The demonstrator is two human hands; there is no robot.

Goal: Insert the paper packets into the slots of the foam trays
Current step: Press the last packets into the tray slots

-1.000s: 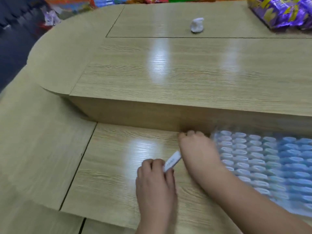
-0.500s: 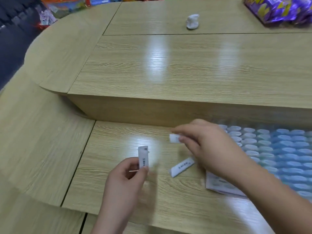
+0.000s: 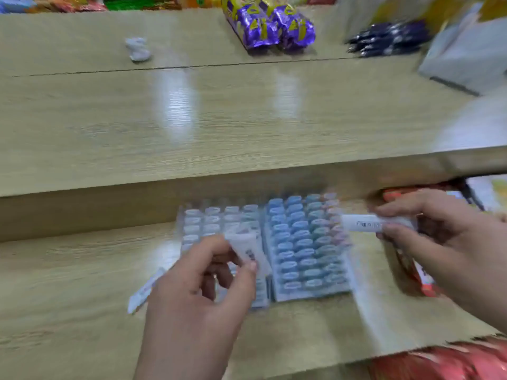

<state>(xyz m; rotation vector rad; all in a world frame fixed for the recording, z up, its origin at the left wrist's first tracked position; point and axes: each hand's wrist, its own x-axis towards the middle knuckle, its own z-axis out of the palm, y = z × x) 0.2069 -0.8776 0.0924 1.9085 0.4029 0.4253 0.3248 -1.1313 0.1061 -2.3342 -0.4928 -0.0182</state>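
Two foam trays lie side by side on the lower wooden shelf: a paler left tray (image 3: 203,220) and a bluer right tray (image 3: 299,242), both with rows of oval slots. My left hand (image 3: 200,292) pinches a white paper packet (image 3: 247,248) over the left tray's near part. At the right tray's far right edge, my right hand (image 3: 439,237) pinches a second white packet (image 3: 365,222), held level. A third packet (image 3: 144,290) lies loose on the wood left of my left hand. The frame is blurred.
A raised wooden counter (image 3: 219,119) runs behind the trays, carrying purple foil packs (image 3: 271,26), a crumpled white scrap (image 3: 138,49), dark pens (image 3: 389,38) and a white box (image 3: 469,56). Orange-red packaging (image 3: 417,275) lies under my right hand; red material (image 3: 444,360) shows below the shelf edge.
The view has swung to the right, bringing the trays to the centre. Both hands carried their packets over to the trays; the third packet stays on the wood.
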